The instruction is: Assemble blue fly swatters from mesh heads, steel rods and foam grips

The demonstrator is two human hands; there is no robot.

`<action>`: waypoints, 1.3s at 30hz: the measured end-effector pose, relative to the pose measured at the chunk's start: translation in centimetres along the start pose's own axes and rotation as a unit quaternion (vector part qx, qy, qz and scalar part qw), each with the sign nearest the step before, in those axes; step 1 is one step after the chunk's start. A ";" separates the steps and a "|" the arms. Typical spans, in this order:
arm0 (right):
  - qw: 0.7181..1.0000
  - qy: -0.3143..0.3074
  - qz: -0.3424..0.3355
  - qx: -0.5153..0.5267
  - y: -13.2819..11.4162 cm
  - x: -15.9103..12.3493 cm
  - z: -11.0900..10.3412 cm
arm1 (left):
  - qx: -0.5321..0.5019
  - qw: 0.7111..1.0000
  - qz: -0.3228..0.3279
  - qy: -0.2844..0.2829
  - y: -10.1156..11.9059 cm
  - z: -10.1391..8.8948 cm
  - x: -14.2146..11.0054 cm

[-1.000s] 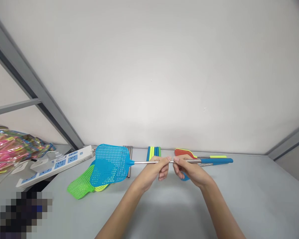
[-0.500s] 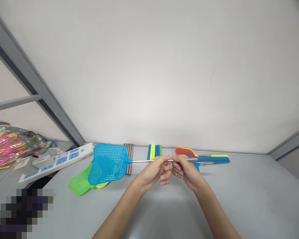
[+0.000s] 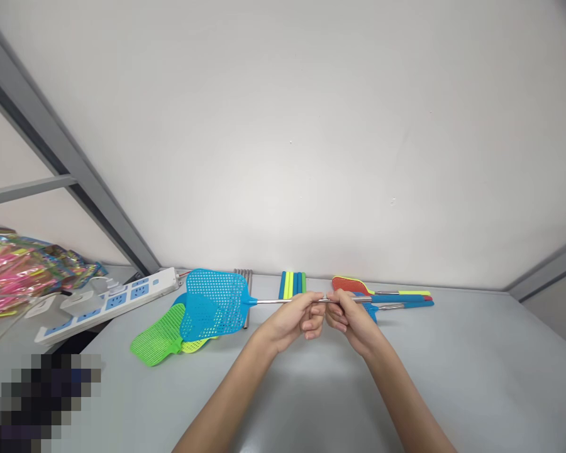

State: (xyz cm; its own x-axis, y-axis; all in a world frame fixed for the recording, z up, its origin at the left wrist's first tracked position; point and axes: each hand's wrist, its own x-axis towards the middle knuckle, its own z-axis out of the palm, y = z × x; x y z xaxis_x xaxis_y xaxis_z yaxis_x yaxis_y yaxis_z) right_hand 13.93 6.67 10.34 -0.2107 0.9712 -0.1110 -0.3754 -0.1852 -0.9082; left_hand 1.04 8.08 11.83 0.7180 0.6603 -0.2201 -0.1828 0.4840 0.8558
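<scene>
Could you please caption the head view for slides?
Left hand and right hand hold a blue fly swatter over a grey table.

Small assembly workspot: grey worktable [image 3: 453, 365], sorted metal tubes [image 3: 248, 296], coloured handles [image 3: 292, 285], bagged goods [image 3: 19, 270].

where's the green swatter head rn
In the head view, the green swatter head lies on the left of the table, between the power strip and the yellow swatter head.
</scene>
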 end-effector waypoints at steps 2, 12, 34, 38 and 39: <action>1.000 0.006 0.001 0.005 -0.2 -0.2 0.3 | 0.001 1.000 -0.017 0.003 0.4 0.1 -0.3; 1.000 0.003 0.011 -0.004 -1.5 -1.2 0.3 | -0.006 0.999 -0.045 0.012 1.7 0.3 -1.8; 0.998 -0.034 0.008 -0.060 -2.0 -1.3 -0.3 | 0.045 0.998 -0.035 0.016 1.9 0.0 -2.0; 0.998 -0.031 0.001 -0.062 -2.3 -1.5 -0.1 | 0.049 0.998 -0.038 0.014 2.1 0.2 -2.3; 0.998 -0.028 0.001 -0.061 -2.3 -1.5 -0.1 | 0.049 0.998 -0.039 0.013 2.1 0.2 -2.3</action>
State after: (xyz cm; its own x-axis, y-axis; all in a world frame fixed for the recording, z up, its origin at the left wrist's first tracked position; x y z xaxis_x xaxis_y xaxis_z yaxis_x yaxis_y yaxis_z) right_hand 15.22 5.62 12.53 -0.2630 0.9603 -0.0932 -0.2629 -0.1643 -0.9507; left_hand -0.86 7.48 14.24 0.7096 0.6378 -0.2995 -0.0594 0.4776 0.8765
